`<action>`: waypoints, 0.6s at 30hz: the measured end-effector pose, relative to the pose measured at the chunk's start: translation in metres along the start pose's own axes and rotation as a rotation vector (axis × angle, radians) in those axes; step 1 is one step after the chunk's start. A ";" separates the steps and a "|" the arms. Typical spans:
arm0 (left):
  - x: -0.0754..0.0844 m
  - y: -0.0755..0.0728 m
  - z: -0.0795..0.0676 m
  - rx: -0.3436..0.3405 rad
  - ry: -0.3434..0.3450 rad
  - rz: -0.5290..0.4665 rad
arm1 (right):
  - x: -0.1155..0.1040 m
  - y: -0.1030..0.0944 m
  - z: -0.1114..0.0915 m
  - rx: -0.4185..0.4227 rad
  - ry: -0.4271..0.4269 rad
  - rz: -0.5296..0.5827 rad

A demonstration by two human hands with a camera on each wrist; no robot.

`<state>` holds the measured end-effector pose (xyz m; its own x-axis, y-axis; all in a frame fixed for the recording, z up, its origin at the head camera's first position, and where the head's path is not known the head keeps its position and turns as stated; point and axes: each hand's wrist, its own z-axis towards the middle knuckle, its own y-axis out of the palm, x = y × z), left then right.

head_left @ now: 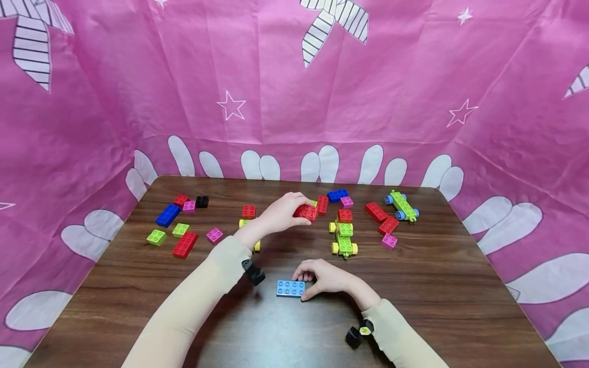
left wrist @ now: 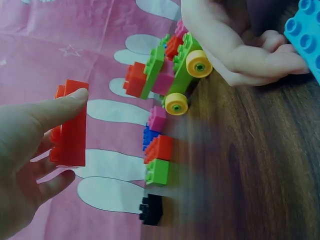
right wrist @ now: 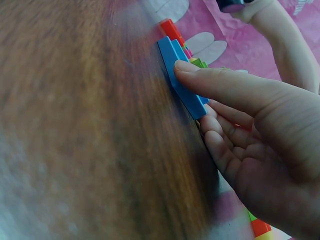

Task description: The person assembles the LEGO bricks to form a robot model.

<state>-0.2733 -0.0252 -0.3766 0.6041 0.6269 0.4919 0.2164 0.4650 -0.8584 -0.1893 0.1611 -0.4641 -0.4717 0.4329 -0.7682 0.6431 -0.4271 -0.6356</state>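
Presently, red brick (head_left: pixel 306 212): raised near centre frame, pinched by the left hand's (head_left: pixel 284 210) thumb and fingers.
Light-blue brick (head_left: pixel 290 288): lower centre, at the surface (head_left: pixel 423 286), right end pinched by the right hand's (head_left: pixel 329 278) thumb and fingers.
Held pair: apart, not joined.
Yellow-wheeled green car (head_left: pixel 344 247): right of centre, apparently partly built.
Black brick (head_left: pixel 202 202): left side, loose among other bricks (head_left: pixel 185 245); building looks partway, with much left.

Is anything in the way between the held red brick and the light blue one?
No other brick visibly stands between the red brick and light blue brick. Only the fingers of the right hand are close, at the light blue brick's right end.
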 end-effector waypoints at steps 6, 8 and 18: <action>0.003 -0.008 -0.015 -0.018 0.034 0.009 | 0.001 0.000 0.000 0.000 0.004 0.004; 0.003 -0.011 -0.020 -0.021 0.049 0.014 | 0.001 0.000 0.000 -0.001 0.006 0.004; 0.001 -0.016 -0.045 -0.008 0.151 -0.009 | 0.002 0.001 0.000 -0.001 0.005 -0.002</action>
<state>-0.2421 -0.0600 -0.3695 0.7107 0.5214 0.4723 0.2280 0.4645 -0.8557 -0.1903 0.1615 -0.4662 -0.4703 0.4375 -0.7664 0.6428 -0.4252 -0.6372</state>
